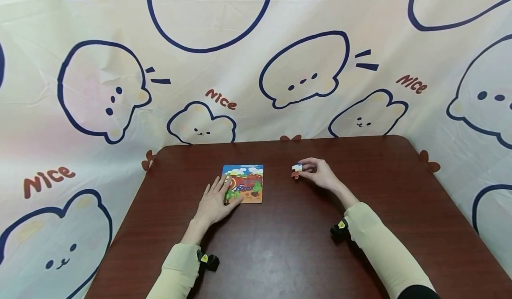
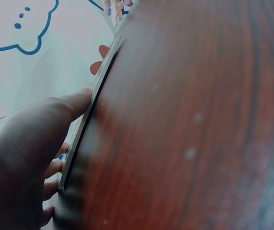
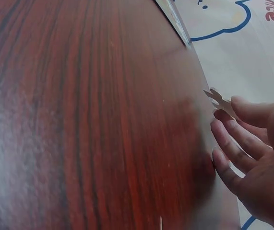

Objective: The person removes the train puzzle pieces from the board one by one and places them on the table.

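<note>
A flat, colourful jigsaw puzzle (image 1: pixel 256 185) lies on the table, its picture showing blue sky, a red train and green plants. My left hand (image 1: pixel 214 203) rests over its left side with fingers spread; in the left wrist view the thumb (image 2: pixel 81 100) lies on the near edge of the puzzle (image 2: pixel 74 153). To the right of the puzzle, my right hand (image 1: pixel 320 174) pinches a small puzzle piece (image 1: pixel 296 171), white and blue above and reddish brown below. The right wrist view shows this puzzle piece (image 3: pixel 223 103) edge-on between thumb and fingertips.
The dark brown wooden table (image 1: pixel 280 245) has rounded far corners. Behind it hangs a pale cloth (image 1: pixel 248 77) printed with blue-outlined bears and the word Nice. A small black device (image 1: pixel 210 261) sits on the left wrist, and another black device (image 1: pixel 339 231) on the right.
</note>
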Demonstrator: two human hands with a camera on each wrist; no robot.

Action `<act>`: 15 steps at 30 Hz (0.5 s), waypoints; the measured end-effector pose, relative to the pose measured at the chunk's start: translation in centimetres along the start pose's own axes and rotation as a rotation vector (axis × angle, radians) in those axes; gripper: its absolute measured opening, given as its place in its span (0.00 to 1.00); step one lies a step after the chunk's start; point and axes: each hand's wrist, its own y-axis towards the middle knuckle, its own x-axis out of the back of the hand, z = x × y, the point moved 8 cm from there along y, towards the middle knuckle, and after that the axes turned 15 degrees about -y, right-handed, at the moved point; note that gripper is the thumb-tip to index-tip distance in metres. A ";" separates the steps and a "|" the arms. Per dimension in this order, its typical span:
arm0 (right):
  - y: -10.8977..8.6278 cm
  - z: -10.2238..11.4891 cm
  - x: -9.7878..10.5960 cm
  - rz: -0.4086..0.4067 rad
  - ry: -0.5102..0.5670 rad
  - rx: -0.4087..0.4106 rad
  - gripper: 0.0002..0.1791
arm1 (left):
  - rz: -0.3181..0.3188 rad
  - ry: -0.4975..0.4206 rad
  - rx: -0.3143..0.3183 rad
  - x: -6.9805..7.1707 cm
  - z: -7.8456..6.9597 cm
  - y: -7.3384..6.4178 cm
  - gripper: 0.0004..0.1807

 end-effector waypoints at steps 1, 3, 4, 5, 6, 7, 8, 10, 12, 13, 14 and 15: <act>0.0 -0.1 0.1 -0.002 -0.001 -0.004 0.22 | -0.001 -0.001 0.000 0.0 0.0 0.0 0.51; 0.0 -0.2 0.2 -0.006 -0.002 -0.006 0.22 | -0.004 -0.003 0.000 0.0 0.0 0.0 0.51; 0.0 -0.2 0.2 -0.009 -0.002 -0.008 0.22 | -0.005 -0.005 0.000 0.0 0.0 0.1 0.51; 0.1 -0.3 0.3 -0.013 -0.006 -0.005 0.22 | -0.005 -0.004 0.001 0.0 0.0 0.1 0.51; 0.1 -0.3 0.3 -0.016 -0.008 -0.004 0.22 | -0.005 -0.005 0.001 0.0 0.0 0.1 0.51; 0.2 -0.4 0.4 -0.017 -0.010 -0.004 0.21 | -0.006 -0.004 0.001 0.0 0.0 0.1 0.51; 0.2 -0.5 0.4 -0.021 -0.014 -0.001 0.21 | -0.005 -0.005 0.002 0.0 0.1 0.1 0.51; 0.3 -0.5 0.5 -0.025 -0.038 0.013 0.21 | -0.004 -0.005 0.004 0.0 0.1 0.1 0.51; 0.3 -0.6 0.5 -0.029 -0.061 0.016 0.21 | -0.003 -0.007 0.005 0.0 0.1 0.1 0.51; 0.2 -0.6 0.6 -0.032 -0.076 0.021 0.21 | -0.003 -0.005 0.005 0.0 0.1 0.1 0.51; 0.2 -0.6 0.6 -0.034 -0.091 0.024 0.21 | -0.003 -0.004 0.005 0.0 0.1 0.1 0.51; 0.2 -0.7 0.7 -0.032 -0.107 0.024 0.21 | -0.003 -0.002 0.004 0.0 0.1 0.1 0.51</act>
